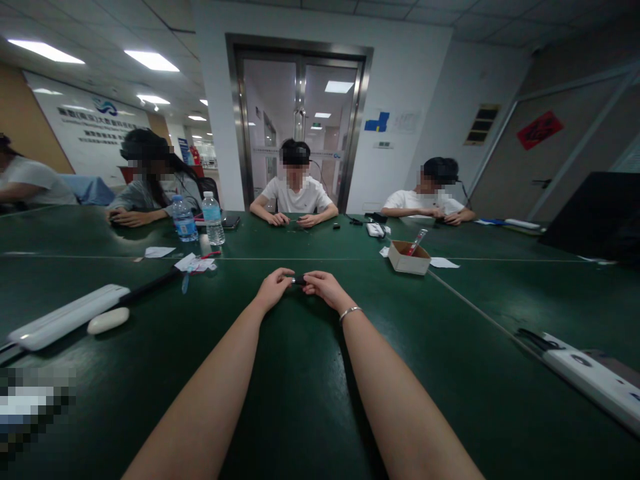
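Over the dark green table [295, 373], my two hands meet around a small black object with a silver end [299, 281]. It is too small in view to name its kind. My left hand [274, 289] has its thumb and fingertips closed at the silver end. From the other side, my right hand [324, 289] pinches the black part, and its fingers cover some of it. A silver bracelet [350, 314] circles my right wrist.
Two water bottles [214, 220], paper scraps [195, 263] and a long white device [70, 317] with a pale oval object [109, 321] lie to the left. At right are a small open box [409, 257] and a white power strip [595, 373]. Several people sit around the table.
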{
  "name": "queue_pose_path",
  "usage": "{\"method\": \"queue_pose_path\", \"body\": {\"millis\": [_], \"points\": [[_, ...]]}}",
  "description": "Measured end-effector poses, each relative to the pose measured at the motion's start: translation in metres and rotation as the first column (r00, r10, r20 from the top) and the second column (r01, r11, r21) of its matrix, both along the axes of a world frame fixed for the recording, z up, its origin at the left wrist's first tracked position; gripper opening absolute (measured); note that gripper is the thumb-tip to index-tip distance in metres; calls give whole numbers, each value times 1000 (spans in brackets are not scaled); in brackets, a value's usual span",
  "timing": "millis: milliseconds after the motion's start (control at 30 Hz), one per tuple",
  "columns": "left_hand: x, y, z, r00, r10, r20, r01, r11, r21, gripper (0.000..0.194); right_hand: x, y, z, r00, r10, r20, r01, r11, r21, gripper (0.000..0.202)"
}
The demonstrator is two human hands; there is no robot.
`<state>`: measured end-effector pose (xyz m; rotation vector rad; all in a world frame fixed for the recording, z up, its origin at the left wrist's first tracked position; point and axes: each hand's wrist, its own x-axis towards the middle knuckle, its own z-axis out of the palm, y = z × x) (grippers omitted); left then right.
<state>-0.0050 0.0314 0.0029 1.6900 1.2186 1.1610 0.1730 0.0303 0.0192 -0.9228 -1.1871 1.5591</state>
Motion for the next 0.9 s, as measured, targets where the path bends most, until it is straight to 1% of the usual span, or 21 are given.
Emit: {"method": "queue_pose_path", "body": {"millis": [300, 367, 500, 633, 767, 900], "points": [[2, -8, 9, 1000, 2, 26, -1, 999, -40, 36, 0, 0, 0, 1000, 9, -5, -9, 1000, -3, 4], [3, -7, 9, 1000, -3, 20, 4, 999, -45, 38, 1, 0, 0, 1000, 11, -1, -11, 1000, -2, 4], [3, -6, 7, 1000, 21, 12, -21, 1000, -20, 31, 0, -1, 0, 1000, 2, -14, -2, 1000, -7, 4], [3, -4, 5, 1000, 0, 24, 1, 1000, -26, 35, -1, -1, 0, 1000, 3, -11, -3, 1000, -10, 5], [2, -2, 3, 1000, 2, 11, -2, 1000, 8, 30, 0, 0, 0, 1000, 5, -6, -5, 1000, -19, 5], [2, -5, 5, 1000, -3, 5, 3, 1000, 8, 30, 0, 0, 1, 1000, 7, -3, -7, 1000, -25, 5]]}}
